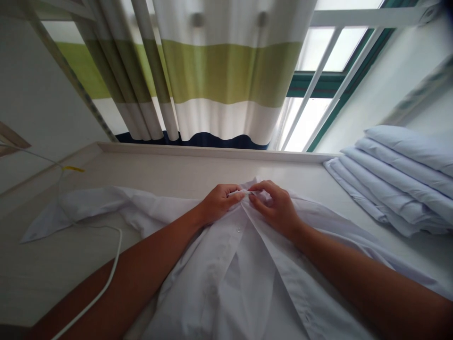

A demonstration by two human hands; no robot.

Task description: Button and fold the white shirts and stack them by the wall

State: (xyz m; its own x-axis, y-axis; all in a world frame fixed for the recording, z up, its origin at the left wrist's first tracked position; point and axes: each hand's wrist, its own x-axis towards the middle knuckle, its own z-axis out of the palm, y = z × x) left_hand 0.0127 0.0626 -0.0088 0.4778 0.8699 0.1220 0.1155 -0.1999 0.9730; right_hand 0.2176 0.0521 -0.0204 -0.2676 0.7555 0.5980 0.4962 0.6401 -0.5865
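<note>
Spread through the lower half of the frame, on a pale flat surface with a raised far rim [177,174], a white button-front shirt of thin cloth [205,283], with one long white sleeve [123,200] trailing to the left of the frame and more cloth fanning toward the lower right. At the centre of the frame, close together on the shirt's upper front, a bare left hand [219,205] and a bare right hand [278,205], both pinching shirt cloth between thumb and fingers; exact detail between the fingertips too small to make out. Just below, a small round clear button [239,230], with the front edges parting toward the bottom of the frame. At the right, a stack of folded white cloth [399,184]. At the left, a thin white cord [115,264] with a yellow strip [73,168]. Across the top, a curtain banded in white, green and navy [230,71]; at upper right, a white railing [364,19] before a green-framed window [314,84].
</note>
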